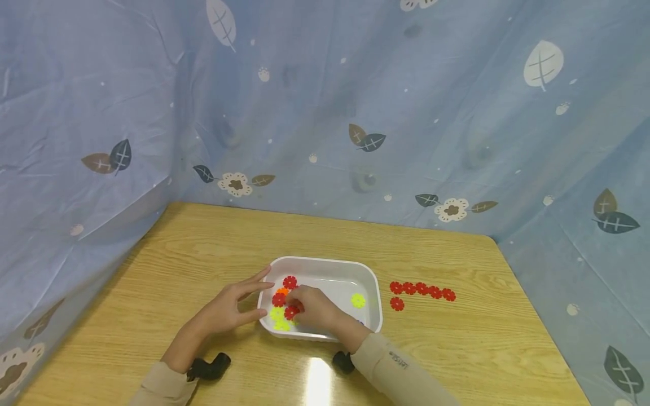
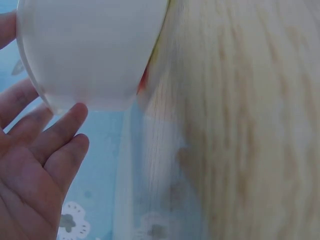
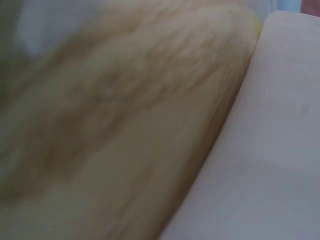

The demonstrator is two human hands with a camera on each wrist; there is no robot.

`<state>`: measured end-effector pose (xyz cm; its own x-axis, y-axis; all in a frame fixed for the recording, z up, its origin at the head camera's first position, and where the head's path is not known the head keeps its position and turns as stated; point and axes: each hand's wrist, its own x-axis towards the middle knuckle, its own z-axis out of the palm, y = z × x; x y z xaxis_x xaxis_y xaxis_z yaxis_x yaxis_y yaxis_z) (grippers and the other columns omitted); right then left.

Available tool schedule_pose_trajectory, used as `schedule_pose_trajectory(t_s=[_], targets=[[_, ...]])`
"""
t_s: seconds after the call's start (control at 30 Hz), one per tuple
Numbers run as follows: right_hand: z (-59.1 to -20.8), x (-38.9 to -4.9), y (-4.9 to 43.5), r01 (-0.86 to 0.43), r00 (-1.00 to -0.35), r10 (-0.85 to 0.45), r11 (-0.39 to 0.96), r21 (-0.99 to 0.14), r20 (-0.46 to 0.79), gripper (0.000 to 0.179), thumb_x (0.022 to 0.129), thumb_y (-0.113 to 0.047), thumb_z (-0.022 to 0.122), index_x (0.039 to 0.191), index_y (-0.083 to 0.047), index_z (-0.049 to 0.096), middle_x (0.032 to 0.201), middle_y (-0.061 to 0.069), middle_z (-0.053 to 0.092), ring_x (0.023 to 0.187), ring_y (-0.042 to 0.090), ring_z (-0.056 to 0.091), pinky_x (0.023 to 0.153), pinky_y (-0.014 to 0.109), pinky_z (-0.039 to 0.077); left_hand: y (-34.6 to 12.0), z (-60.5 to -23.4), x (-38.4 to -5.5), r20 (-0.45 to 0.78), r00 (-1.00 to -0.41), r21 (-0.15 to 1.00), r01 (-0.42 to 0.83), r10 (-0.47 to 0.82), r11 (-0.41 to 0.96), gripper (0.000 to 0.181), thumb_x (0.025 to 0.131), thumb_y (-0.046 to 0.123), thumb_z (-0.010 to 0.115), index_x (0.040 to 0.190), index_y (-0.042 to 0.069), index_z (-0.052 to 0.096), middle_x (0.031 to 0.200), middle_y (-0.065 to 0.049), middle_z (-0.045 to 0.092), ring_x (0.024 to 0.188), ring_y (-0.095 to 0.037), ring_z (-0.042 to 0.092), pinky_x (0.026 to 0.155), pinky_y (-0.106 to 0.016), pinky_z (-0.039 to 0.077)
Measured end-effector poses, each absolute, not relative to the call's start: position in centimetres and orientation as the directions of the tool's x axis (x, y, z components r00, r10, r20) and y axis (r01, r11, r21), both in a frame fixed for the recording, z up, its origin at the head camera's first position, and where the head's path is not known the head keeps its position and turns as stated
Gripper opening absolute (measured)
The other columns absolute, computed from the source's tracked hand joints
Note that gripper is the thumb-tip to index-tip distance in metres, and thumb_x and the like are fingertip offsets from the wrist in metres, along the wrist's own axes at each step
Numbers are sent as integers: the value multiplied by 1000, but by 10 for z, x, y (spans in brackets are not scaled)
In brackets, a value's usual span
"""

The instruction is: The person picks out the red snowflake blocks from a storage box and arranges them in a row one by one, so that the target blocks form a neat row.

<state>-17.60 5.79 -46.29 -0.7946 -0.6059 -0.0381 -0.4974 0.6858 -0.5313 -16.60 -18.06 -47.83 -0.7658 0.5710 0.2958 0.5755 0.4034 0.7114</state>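
A white plastic tray (image 1: 330,268) stands on the table. Inside its left part lie snowflake-shaped plastic discs: red discs (image 1: 290,282), an orange disc (image 1: 282,291) and yellow discs (image 1: 277,314). My left hand (image 1: 231,304) rests with spread, fairly straight fingers at the tray's left rim; the left wrist view shows these fingertips against the outer wall (image 2: 90,55). Reaching over the near rim, my right hand (image 1: 317,309) has bent fingers down among the discs, right beside a red disc (image 1: 291,313). Its fingertips are hidden, so I cannot tell whether they pinch a disc.
Right of the tray, several red discs (image 1: 421,288) lie in a row, with one more red disc (image 1: 397,304) below its left end. A lone yellow disc (image 1: 358,300) sits in the tray's right part. Patterned blue cloth (image 1: 315,101) hangs behind the wooden table (image 1: 213,237).
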Motion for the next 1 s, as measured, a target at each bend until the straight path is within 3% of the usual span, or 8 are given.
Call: schedule_pose_trajectory(t_s=[0.53,0.83,1.0], targets=[[-465,-176,55,-557,-781,-623,722,-410,-35,24,75,-2,73,95,-14,68,86,-6,52,75,5,44,72,14,43,-180,-478,-165,289,-769,722,566,571,397,52,87,28,69,132,5,55,155,-10,28,135,-37,37,94,-52,48],[-466,-176,56,-576,-774,-634,704,-416,-2,22,78,-1,72,95,-14,64,88,-7,61,80,4,51,79,16,48,-180,-480,-164,287,-770,726,563,570,395,52,87,28,68,132,5,55,155,-11,27,135,-38,36,95,-52,47],[-466,-176,59,-505,-804,-594,694,-513,-12,22,78,1,70,93,-15,67,85,-10,61,78,3,52,77,17,49,-180,-481,-163,290,-771,722,565,567,399,52,87,29,68,132,6,55,155,-11,28,135,-38,36,95,-52,48]])
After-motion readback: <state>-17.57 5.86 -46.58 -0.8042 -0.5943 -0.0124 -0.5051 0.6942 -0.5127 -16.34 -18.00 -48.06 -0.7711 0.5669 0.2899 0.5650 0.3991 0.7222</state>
